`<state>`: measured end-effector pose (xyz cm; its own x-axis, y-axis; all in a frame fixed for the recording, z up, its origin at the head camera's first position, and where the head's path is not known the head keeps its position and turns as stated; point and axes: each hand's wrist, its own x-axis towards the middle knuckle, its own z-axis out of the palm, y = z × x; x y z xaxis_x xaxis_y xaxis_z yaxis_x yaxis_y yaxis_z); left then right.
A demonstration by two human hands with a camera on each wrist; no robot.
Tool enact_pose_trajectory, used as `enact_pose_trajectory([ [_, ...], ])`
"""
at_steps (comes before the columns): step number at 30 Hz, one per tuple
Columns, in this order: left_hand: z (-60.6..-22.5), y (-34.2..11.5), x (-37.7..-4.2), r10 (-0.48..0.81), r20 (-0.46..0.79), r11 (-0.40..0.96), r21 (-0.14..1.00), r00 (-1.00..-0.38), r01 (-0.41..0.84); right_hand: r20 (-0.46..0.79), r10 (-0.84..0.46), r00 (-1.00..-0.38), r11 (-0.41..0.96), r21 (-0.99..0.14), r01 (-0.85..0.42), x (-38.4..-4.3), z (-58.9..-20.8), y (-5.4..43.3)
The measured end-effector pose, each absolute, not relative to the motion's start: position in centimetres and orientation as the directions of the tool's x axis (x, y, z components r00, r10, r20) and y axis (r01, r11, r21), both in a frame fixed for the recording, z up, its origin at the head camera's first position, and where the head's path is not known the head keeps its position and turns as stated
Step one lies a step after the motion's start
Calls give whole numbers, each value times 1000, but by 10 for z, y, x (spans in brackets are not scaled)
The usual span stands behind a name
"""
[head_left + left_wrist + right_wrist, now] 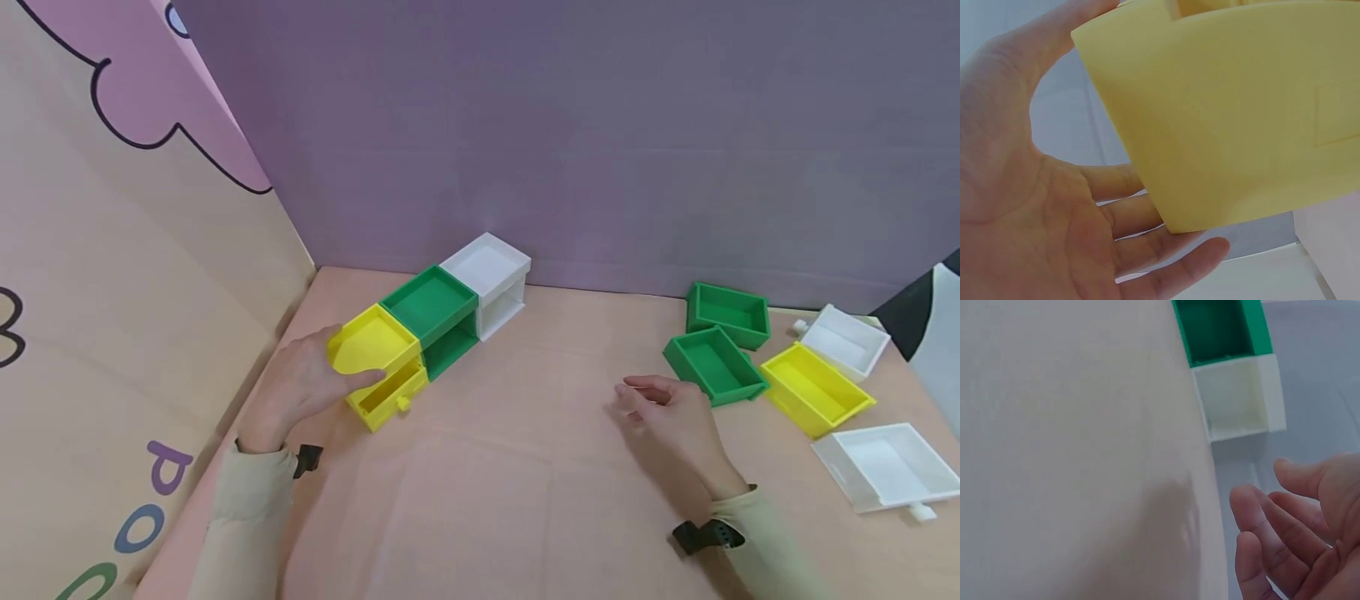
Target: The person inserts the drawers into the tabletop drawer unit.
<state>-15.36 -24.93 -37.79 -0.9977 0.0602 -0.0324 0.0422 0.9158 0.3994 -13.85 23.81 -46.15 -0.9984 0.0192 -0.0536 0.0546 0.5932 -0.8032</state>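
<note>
My left hand (296, 383) holds the outer end of a yellow drawer cabinet (375, 337), the thumb along its front and the fingers reaching behind it. A yellow drawer (392, 407) with a round knob sits in its opening, sticking out a little. Close up in the left wrist view is the cabinet's plain yellow side (1229, 119). A green cabinet (431, 304) and a white cabinet (487, 267) adjoin it in a row, both with open, drawerless fronts. Above the table, my right hand (675, 417) hangs with loosely bent fingers and nothing in them, near a green drawer (716, 367).
Loose drawers lie at the right: another green one (727, 312), a yellow one (817, 392), a small white one (843, 342) and a larger white one (888, 467) with its knob toward the front. A purple-grey wall (585, 150) rises behind the pink tabletop (480, 500).
</note>
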Motion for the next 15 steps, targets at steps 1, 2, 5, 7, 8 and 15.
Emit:
enact_pose_trajectory([
  [1,-378,-249,-154,61,-31,916,398,-998,44,-50,21,-999,598,-800,52,-138,-460,241],
  [2,-378,-249,-154,63,-30,917,396,-998,46,-44,22,-999,598,-800,49,-138,-459,244],
  [5,-378,-250,-154,66,-26,919,390,-997,50,-27,26,-999,594,-804,37,-139,-455,253],
  [7,-378,-250,-153,63,-24,921,387,-998,48,-15,28,-999,596,-802,29,-139,-453,259],
  [8,-378,-250,-153,63,-23,920,389,-998,49,-9,30,-1000,597,-802,25,-139,-453,263],
  [15,-379,-248,-153,68,-8,910,410,-998,59,23,40,-999,660,-751,9,-139,-452,286],
])
